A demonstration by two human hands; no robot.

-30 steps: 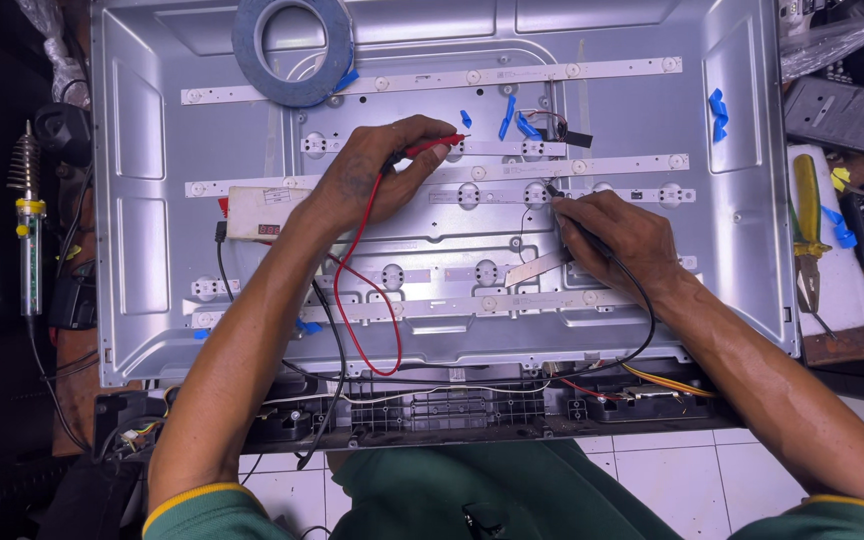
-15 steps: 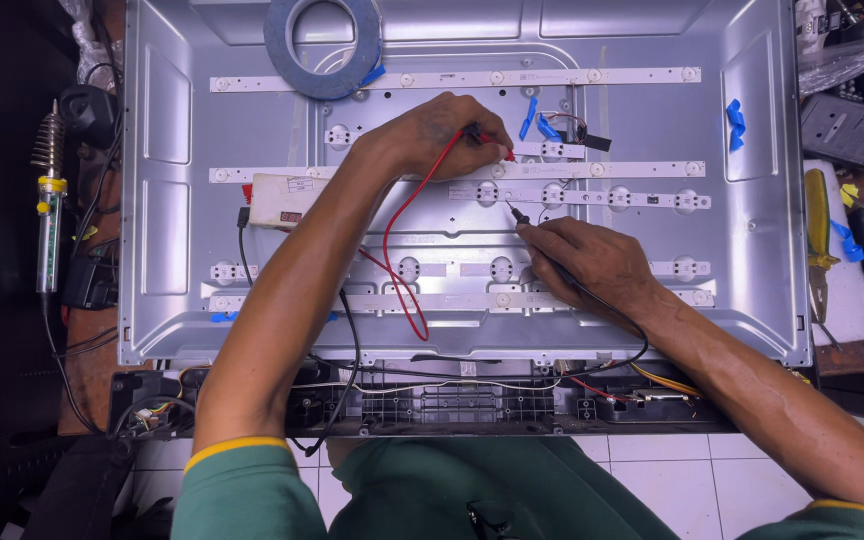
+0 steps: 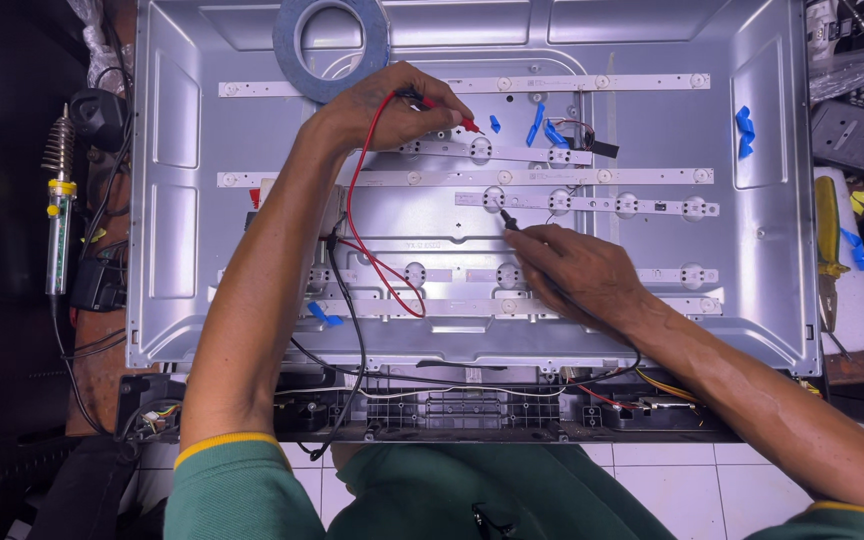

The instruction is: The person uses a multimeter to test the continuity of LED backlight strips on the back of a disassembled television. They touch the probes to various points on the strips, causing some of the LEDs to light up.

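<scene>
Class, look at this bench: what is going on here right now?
A person is probing the white strips inside an opened metal panel. The left hand holds a red probe to one strip; the right hand holds a black probe to the strip below. A tape roll lies at the panel's top.

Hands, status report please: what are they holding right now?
Left hand pinches red probe. Right hand holds black probe on LED strip. Nothing blocking.

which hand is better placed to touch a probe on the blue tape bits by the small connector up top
Left, probably. The left hand holds the red probe with its tip right beside the blue tape bits. The right hand rests lower, black probe on a lower strip.
</scene>
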